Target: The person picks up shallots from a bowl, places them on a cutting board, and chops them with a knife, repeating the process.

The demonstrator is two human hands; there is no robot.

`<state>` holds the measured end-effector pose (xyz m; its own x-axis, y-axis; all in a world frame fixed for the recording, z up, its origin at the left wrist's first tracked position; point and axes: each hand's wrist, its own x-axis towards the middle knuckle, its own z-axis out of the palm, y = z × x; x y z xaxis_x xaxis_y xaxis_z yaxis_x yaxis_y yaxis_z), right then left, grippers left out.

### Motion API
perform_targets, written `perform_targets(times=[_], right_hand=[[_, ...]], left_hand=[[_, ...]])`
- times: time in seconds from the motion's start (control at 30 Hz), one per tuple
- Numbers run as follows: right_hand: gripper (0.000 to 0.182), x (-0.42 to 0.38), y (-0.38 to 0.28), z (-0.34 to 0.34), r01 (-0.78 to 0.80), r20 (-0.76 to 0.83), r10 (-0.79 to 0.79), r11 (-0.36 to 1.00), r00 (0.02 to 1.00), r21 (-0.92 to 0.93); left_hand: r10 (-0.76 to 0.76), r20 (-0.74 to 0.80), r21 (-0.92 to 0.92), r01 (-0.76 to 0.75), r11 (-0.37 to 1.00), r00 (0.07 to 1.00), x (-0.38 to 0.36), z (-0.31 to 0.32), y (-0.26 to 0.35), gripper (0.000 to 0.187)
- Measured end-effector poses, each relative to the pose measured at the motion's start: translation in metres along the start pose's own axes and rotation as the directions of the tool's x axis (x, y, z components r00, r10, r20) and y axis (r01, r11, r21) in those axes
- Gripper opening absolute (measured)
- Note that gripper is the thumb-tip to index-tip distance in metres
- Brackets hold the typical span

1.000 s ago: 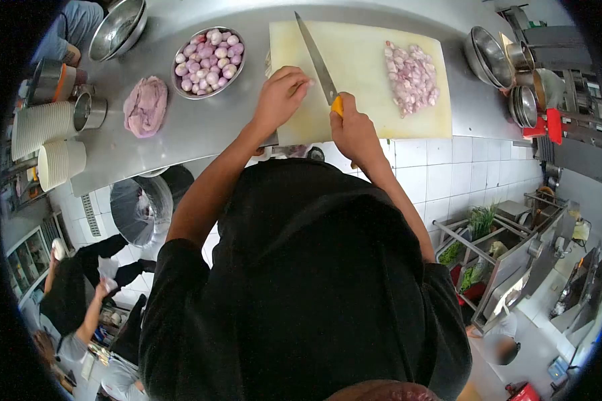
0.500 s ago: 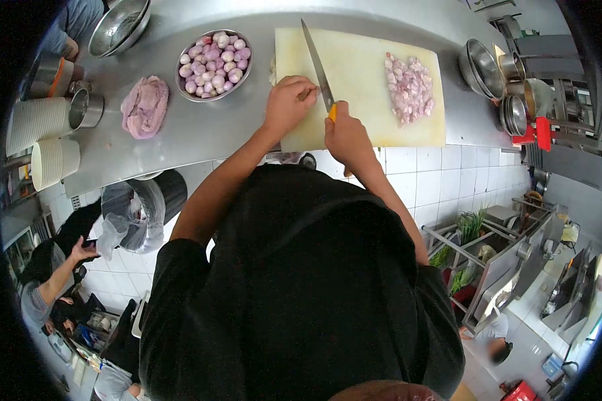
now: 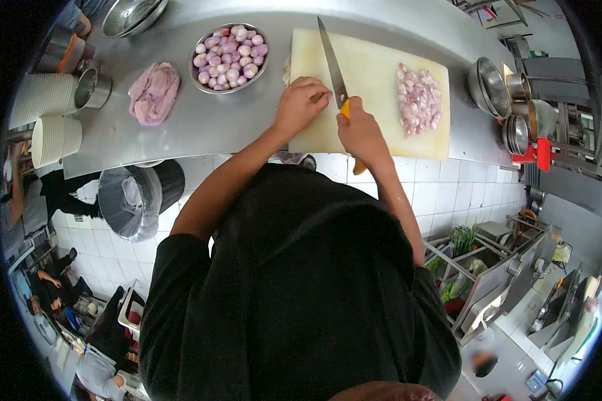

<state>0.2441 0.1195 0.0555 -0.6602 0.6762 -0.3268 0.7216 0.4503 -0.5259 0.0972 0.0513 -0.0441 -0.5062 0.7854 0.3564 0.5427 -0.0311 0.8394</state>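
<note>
My right hand is wrapped round the yellow handle of a long kitchen knife. Its blade points away from me over the white cutting board. Just left of the blade, at the board's left side, my left hand has its fingers pinched together; whatever is between them is too small to make out. A heap of chopped shallots lies on the right part of the board. Beyond my left hand, a steel bowl holds many peeled whole shallots.
A crumpled pinkish cloth or bag lies left of the bowl. Stacked white tubs and a steel pot stand farther left. Steel bowls sit at the right. A lined bin stands below the table; people are at lower left.
The view has shifted, so the table items appear slightly farther right. My left hand stays pinched and my right keeps the knife. A person's hand has left the bin's plastic bag.
</note>
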Motion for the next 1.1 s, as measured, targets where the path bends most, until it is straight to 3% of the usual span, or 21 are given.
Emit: perform_targets(times=[0.17, 0.33, 0.43, 0.63, 0.83, 1.1], right_hand=[[0.027, 0.011, 0.011, 0.030, 0.021, -0.034, -0.022, 1.000, 0.999, -0.022], [0.028, -0.005, -0.007, -0.004, -0.029, 0.061, 0.027, 0.999, 0.998, 0.035], [0.028, 0.011, 0.010, 0.031, 0.043, -0.059, -0.041, 0.999, 0.997, 0.031], [0.031, 0.014, 0.025, 0.025, 0.025, -0.080, -0.016, 0.993, 0.997, 0.111], [0.034, 0.001, 0.047, 0.017, -0.007, -0.082, 0.012, 0.997, 0.997, 0.071], [0.037, -0.007, 0.052, 0.010, -0.019, -0.110, 0.026, 0.998, 0.994, 0.060]], left_hand=[[0.017, -0.010, 0.032, -0.016, 0.999, 1.000, 0.000, 0.002, 0.000, 0.014], [-0.004, 0.029, 0.043, 0.003, 0.999, 1.000, 0.001, -0.001, 0.000, 0.016], [-0.040, 0.005, 0.021, 0.040, 0.999, 0.999, 0.001, 0.001, 0.004, 0.015], [0.105, -0.027, 0.084, -0.102, 0.991, 0.994, -0.001, 0.006, 0.006, 0.016], [0.199, 0.079, 0.192, -0.211, 0.959, 0.977, 0.006, 0.013, 0.013, 0.022], [0.173, 0.218, 0.236, -0.224, 0.946, 0.960, 0.011, 0.015, 0.024, 0.033]])
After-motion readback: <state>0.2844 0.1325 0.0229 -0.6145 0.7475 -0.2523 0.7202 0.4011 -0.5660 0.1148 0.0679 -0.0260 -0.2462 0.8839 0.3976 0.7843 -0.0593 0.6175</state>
